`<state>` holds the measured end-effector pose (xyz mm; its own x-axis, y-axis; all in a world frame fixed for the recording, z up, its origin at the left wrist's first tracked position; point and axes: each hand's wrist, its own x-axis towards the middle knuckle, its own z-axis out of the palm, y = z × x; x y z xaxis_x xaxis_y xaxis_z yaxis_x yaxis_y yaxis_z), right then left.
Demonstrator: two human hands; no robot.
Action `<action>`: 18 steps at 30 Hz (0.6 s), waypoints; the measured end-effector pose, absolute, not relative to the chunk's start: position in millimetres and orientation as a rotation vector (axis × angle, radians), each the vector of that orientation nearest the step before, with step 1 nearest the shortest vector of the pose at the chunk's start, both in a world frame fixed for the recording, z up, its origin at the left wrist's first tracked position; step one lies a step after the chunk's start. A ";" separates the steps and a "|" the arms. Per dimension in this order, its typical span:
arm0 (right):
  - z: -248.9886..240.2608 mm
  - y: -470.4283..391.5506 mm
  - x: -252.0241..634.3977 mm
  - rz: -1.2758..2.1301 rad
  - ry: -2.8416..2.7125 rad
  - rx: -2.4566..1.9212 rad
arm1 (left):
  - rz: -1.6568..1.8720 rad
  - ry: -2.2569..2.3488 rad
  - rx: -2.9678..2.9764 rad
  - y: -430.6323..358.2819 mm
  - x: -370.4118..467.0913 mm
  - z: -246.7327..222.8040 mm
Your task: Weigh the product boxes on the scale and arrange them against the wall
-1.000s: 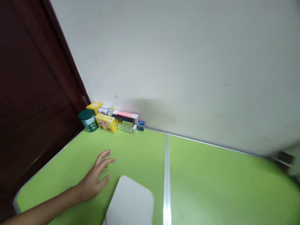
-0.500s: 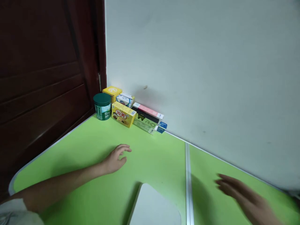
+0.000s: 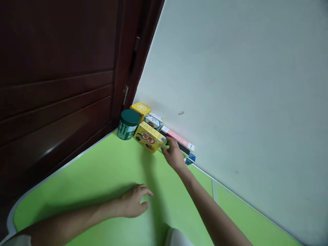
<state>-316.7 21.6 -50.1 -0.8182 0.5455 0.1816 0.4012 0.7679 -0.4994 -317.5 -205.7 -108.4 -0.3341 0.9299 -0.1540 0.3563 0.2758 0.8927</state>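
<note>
My right hand (image 3: 174, 153) reaches to the right end of a yellow snack box (image 3: 147, 137), thumb and fingers apart at its edge. I cannot tell whether the fingertips touch it. Behind that hand, partly hidden, lie a long pink and white box (image 3: 179, 138) and a black and green box (image 3: 185, 149). My left hand (image 3: 135, 201) is over the green tabletop nearer to me, with thumb and fingers apart and nothing between them. Left of the snack box stands a green canister (image 3: 126, 130) with a dark green lid.
In the corner are a yellow cube-shaped box (image 3: 141, 108) and a white and blue box (image 3: 153, 119). A small blue packet (image 3: 190, 159) lies by the wall (image 3: 243, 85). A white object (image 3: 176, 238) shows at the bottom edge. A dark red door (image 3: 58, 85) borders the table (image 3: 107, 171).
My right hand has moved from the far right to the yellow snack box. The view has turned left and tilted. My left hand stays over the tabletop with its fingers apart.
</note>
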 end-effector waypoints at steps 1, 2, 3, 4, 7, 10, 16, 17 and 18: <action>-52.1 21.8 -325.2 0.607 -2.638 -0.742 | 1.012 1.834 1.150 -207.6 -317.9 -108.7; -53.9 21.5 -331.5 0.584 -2.630 -0.747 | 1.002 1.827 1.136 -209.0 -318.3 -108.8; -55.4 20.6 -336.0 0.573 -2.621 -0.751 | 0.997 1.819 1.121 -210.0 -318.7 -109.0; -56.2 19.4 -338.9 0.577 -2.612 -0.757 | 0.998 1.812 1.107 -210.8 -319.2 -109.3; -54.7 13.4 -339.3 0.623 -2.615 -0.805 | 1.030 1.795 1.088 -212.9 -320.6 -111.8; -48.6 4.0 -326.5 0.696 -2.654 -0.831 | 1.087 1.778 1.068 -215.6 -321.0 -116.7; -19.9 -11.8 -240.3 1.005 -2.578 -0.795 | 1.406 1.840 0.862 -222.8 -318.2 -122.6; -11.9 -13.4 -218.7 1.049 -2.583 -0.779 | 1.464 1.862 0.843 -224.4 -317.1 -121.0; -3.3 -15.2 -196.1 1.096 -2.594 -0.760 | 1.518 1.873 0.854 -226.1 -315.5 -118.5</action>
